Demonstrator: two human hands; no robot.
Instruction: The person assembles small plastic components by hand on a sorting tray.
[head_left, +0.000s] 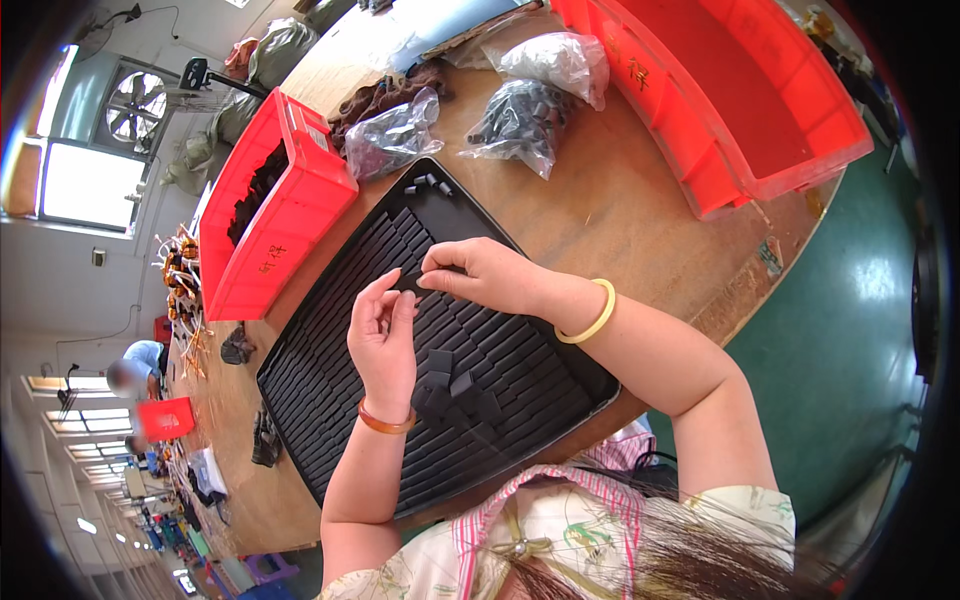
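Observation:
Both hands are over a black tray (pixel 590 385), which is lined with rows of small flat black pieces (pixel 340 345). My left hand (pixel 383 335) is closed in a pinch, thumb against fingers, and what sits at its fingertips is too small to make out. Just to the right, my right hand (pixel 485 272) also pinches, its fingertips nearly meeting the left ones; any item in it is hidden. A loose heap of black rectangular pieces (pixel 455 390) lies on top of the rows beside my left wrist. A few small grey bits (pixel 432 183) lie at the tray's far end.
A red crate (pixel 270 255) of dark pieces stands left of the tray; a larger red crate (pixel 690 110) stands far right. Clear plastic bags (pixel 525 120) of dark and white parts lie beyond on the wooden table (pixel 640 250). Farther left, a person (pixel 145 365) stands near another red bin (pixel 165 419).

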